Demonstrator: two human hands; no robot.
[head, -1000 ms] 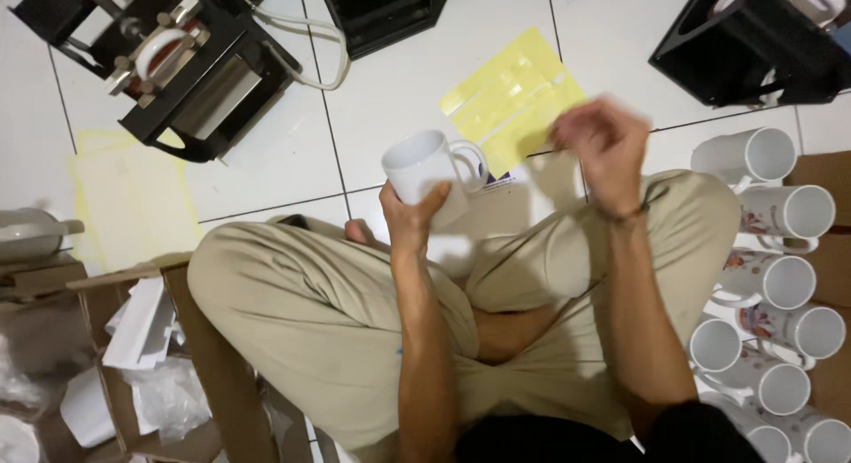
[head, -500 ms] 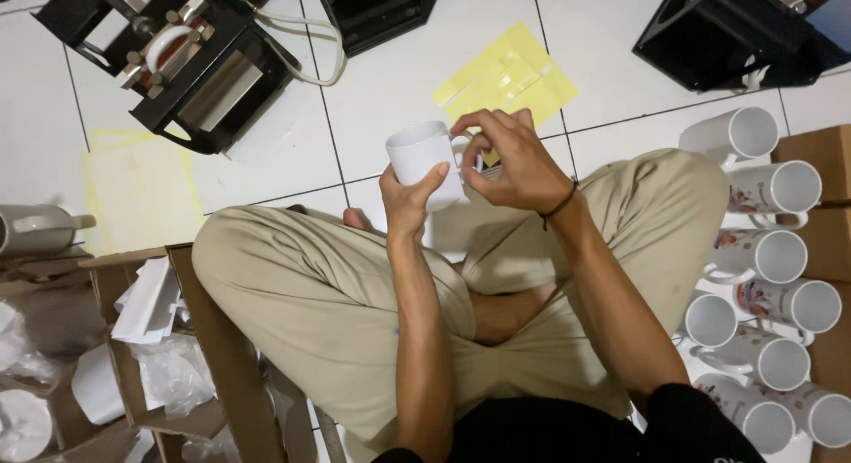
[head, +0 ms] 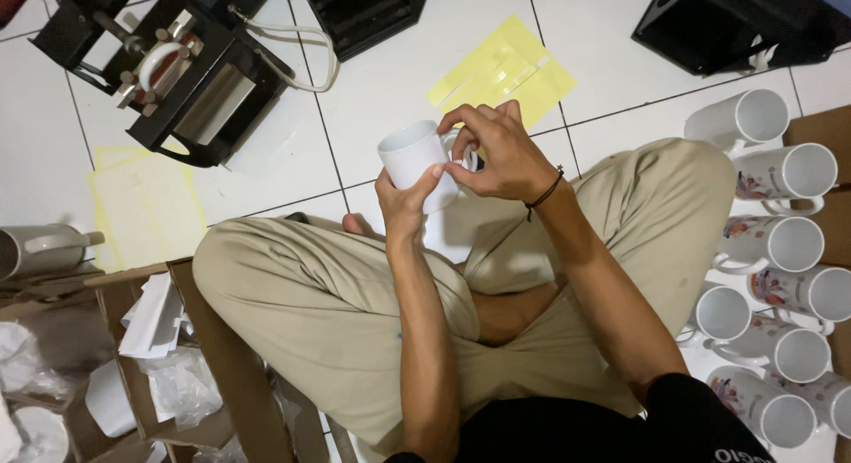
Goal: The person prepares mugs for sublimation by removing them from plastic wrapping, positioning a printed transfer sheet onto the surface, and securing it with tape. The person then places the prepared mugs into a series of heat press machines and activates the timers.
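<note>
The plain white ceramic mug sits in the air above the person's crossed legs in beige trousers, just on the near side of the yellow paper sheet lying on the white tiled floor. The left hand grips the mug from below, fingers wrapped round its wall, thumb tip on the side. The right hand is curled narrow at the mug's handle side, fingertips pinched together and touching it; what they pinch is too small to tell. A second ago that right hand was lifted away from the mug, blurred and open; half a second ago it had come onto the mug, and it stays there. The mug has hardly shifted. Right of the mug, well apart, printed white mugs lie in rows.
</note>
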